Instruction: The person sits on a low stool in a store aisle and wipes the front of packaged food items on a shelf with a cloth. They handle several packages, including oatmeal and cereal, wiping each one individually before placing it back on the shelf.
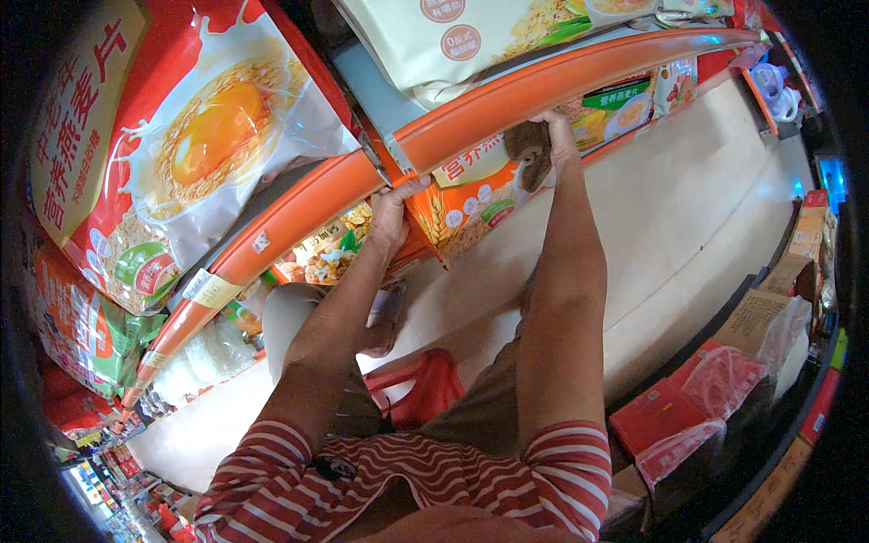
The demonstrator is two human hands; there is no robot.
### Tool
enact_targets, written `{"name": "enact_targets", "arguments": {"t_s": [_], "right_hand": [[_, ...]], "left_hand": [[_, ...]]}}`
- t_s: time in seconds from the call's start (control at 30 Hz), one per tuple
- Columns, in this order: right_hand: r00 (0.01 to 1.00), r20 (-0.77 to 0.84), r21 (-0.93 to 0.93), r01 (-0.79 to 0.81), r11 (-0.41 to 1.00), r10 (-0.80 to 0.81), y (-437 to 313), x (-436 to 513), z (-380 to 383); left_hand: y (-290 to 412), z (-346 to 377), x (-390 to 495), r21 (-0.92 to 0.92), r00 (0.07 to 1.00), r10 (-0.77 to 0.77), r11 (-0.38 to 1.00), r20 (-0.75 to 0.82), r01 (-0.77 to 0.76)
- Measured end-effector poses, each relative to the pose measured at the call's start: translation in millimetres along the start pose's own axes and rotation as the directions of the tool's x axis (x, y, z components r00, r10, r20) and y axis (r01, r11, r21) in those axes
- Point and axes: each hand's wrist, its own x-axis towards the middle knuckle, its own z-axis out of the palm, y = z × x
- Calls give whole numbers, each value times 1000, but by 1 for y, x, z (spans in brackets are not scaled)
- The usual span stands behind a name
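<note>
An orange cereal bag (468, 210), printed with wheat ears and flakes, is between my two hands below the orange shelf-edge strip (489, 115). My left hand (392, 216) is at the bag's left side, its thumb lying along the upper corner close to a shelf joint. My right hand (558, 136) holds the bag's far upper side; its fingertips are partly hidden under the strip. Left of my left hand, another cereal bag (326, 251) with pictured nuts is on the lower shelf. Beyond my right hand is a green-banded cereal pack (614, 108).
Large red-and-white oatmeal bag (224, 136) and cream bag (434, 47) overhang the upper shelf. A red stool (434, 380) is between my legs. Red boxes (658, 421) and cartons (747, 319) line the right side, across the tiled floor (665, 203).
</note>
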Motion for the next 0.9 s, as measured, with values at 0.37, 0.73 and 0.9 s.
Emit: {"name": "enact_targets", "arguments": {"t_s": [0.37,0.73,0.9], "right_hand": [[995,21,41,-99,994,99,8,22,-17],[997,58,77,54,996,-59,-40,-30,10],[987,140,46,78,996,-84,-66,-45,3]], "left_hand": [[-21,-26,20,-99,1000,16,995,25,-13],[-2,-13,7,-83,994,-52,995,97,61],[35,9,-24,-28,988,-36,999,148,40]]}}
